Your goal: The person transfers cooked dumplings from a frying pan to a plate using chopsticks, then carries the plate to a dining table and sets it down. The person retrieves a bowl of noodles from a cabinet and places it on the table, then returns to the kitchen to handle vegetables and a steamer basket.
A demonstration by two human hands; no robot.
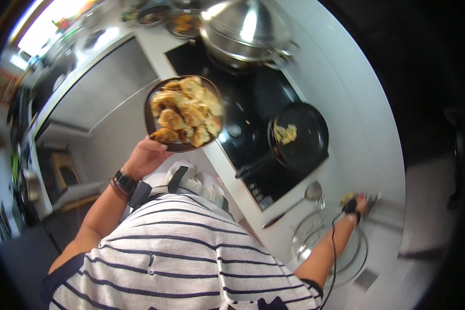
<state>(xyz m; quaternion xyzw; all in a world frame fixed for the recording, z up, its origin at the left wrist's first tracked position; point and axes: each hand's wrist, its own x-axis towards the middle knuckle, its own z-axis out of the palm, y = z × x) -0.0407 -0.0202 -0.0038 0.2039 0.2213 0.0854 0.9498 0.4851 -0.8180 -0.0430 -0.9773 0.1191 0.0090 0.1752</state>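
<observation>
My left hand (pixel 149 155) grips the near edge of a brown plate (pixel 150 116), with its thumb on the rim. Browned, pan-fried dumplings (pixel 192 110) are heaped on the plate, which is held beside the hob. My right hand (pixel 360 205) reaches far out to the right, past glass lids (pixel 294 248), near a small blurred yellow item at the wall; its fingers are too blurred to tell what they hold. A black frying pan (pixel 310 143) with a few pale food scraps (pixel 286 133) rests on the black glass hob (pixel 240 116).
A large lidded steel steamer pot (pixel 248 31) stands at the hob's far end, by dishes of food (pixel 182 23). A ladle (pixel 313 190) with a dark handle lies on the white counter (pixel 232 186) before the lids. The white wall (pixel 356 128) bounds the right side.
</observation>
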